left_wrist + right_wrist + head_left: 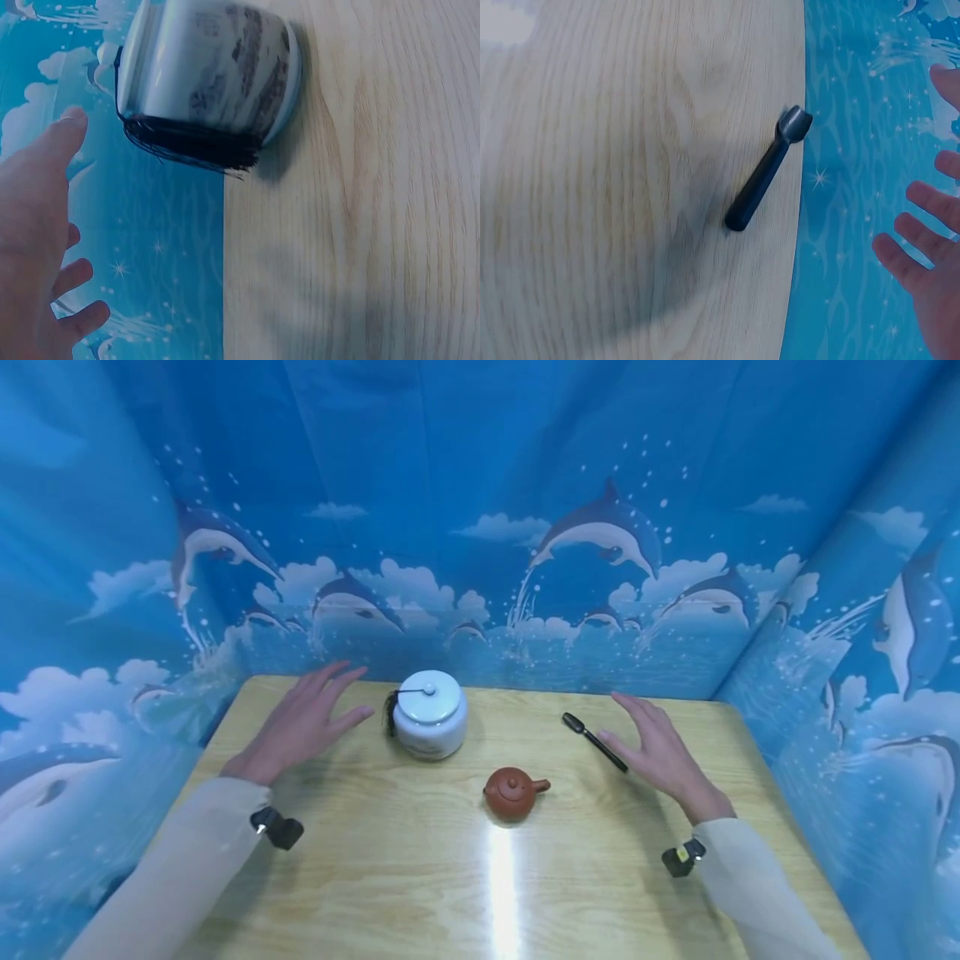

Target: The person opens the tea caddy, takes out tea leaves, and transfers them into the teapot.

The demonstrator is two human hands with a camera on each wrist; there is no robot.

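Note:
A white lidded jar with a black tassel stands toward the back of the table, left of the middle. My left hand hovers to its left, fingers spread, apart from it. In front of the jar and a little to the right sits a small reddish-brown clay teapot, its lid on and its handle pointing right. A black tea scoop lies on the wood farther right. Beside the scoop my right hand is held above the table with loosely extended fingers, holding nothing.
The light wooden table reaches back to a blue curtain printed with dolphins, which also hangs at both sides. A bright glare streak crosses the wood in front of the teapot. Small black devices are worn on both wrists.

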